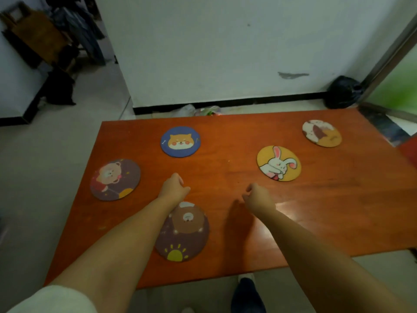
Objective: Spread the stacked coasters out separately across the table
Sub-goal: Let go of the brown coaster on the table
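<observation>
Five coasters lie apart on the orange desk: the shiba coaster far left, the pink bear coaster at the left edge, the rabbit coaster right of centre, the far coaster beyond it, and the brown bear coaster nearest, partly under the left forearm. Left hand and right hand hover mid-desk between them, fingers curled loosely inward, holding nothing.
</observation>
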Demonstrator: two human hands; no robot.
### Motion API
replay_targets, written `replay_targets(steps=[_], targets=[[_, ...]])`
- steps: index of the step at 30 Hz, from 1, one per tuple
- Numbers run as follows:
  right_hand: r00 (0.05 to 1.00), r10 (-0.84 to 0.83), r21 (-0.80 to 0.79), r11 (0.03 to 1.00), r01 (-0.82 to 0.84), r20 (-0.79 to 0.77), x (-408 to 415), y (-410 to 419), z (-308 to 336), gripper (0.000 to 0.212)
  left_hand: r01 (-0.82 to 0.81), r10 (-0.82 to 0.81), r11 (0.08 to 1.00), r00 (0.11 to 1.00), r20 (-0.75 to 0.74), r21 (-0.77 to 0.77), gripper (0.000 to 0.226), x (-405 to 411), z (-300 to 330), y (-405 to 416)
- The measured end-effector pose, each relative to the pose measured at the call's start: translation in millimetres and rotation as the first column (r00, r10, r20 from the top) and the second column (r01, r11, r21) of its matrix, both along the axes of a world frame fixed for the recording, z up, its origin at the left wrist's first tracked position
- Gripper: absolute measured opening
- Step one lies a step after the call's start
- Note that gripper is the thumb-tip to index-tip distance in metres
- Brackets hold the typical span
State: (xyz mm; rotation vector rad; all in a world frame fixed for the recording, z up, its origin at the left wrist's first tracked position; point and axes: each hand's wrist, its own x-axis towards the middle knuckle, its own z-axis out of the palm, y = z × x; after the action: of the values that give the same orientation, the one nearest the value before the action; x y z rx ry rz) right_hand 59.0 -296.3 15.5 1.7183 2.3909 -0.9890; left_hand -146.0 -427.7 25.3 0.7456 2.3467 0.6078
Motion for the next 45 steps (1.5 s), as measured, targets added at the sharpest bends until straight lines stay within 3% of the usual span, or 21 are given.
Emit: replay_targets(steps=[7,17,19,22,24,25,26,28,31,36,42,45], targets=[[0.994,-0.112,0.036,0.993,0.112,-0.020,56.5,122.1,0.9,0.026,0.059,-0.061,0.998,0.995,0.077,0.030,0.016,50.5,-12.1,126.2],[0.987,-0.156,-0.098,0.983,0.153,-0.024,93.6,257.3,-22.3,0.029,-0.123,0.128,0.990,0.989,0.069,-0.073,0.013,119.2,-43.8,258.9],[0.988,-0.153,-0.122,0.981,0.148,-0.029,91.7,265.1,-27.0,0.025,-0.164,0.169,0.982,0.984,0.055,-0.090,0.009,122.1,-48.6,269.4],[0.989,-0.144,-0.163,0.977,0.136,-0.039,85.3,266.9,-33.2,0.014,-0.226,0.231,0.969,0.972,0.042,-0.100,0.027,123.9,-52.4,278.8],[0.989,-0.141,-0.191,0.973,0.130,-0.047,80.3,266.4,-36.5,0.044,-0.275,0.283,0.955,0.956,0.072,-0.109,0.028,125.2,-51.6,281.0],[0.988,-0.144,-0.215,0.968,0.129,-0.057,78.3,266.3,-36.8,0.049,-0.304,0.314,0.947,0.944,0.100,-0.104,0.023,125.6,-52.5,281.6],[0.987,-0.149,-0.237,0.963,0.130,-0.065,77.0,265.6,-35.8,0.049,-0.329,0.339,0.940,0.931,0.134,-0.094,0.014,126.7,-52.0,280.6],[0.981,-0.168,-0.270,0.953,0.137,-0.097,76.5,263.5,-34.2,0.044,-0.370,0.377,0.926,0.907,0.186,-0.071,0.023,130.4,-49.9,279.0],[0.980,-0.154,-0.263,0.958,0.118,-0.124,84.7,257.2,-25.9,0.041,-0.387,0.384,0.921,0.890,0.245,-0.037,0.035,140.3,-41.3,275.2],[0.978,-0.172,-0.194,0.970,0.147,-0.119,121.2,259.0,-14.0,0.041,-0.395,0.346,0.917,0.849,0.400,0.044,0.026,172.0,-19.8,273.8],[0.980,-0.189,-0.106,0.978,0.181,-0.069,195.6,278.2,-5.5,0.036,-0.387,0.318,0.922,0.763,0.563,0.004,0.031,249.3,-11.8,278.1],[0.984,-0.177,-0.090,0.981,0.174,-0.028,242.9,289.9,-5.0,0.030,-0.327,0.283,0.945,0.781,0.556,-0.020,0.033,295.7,-13.4,292.6]])
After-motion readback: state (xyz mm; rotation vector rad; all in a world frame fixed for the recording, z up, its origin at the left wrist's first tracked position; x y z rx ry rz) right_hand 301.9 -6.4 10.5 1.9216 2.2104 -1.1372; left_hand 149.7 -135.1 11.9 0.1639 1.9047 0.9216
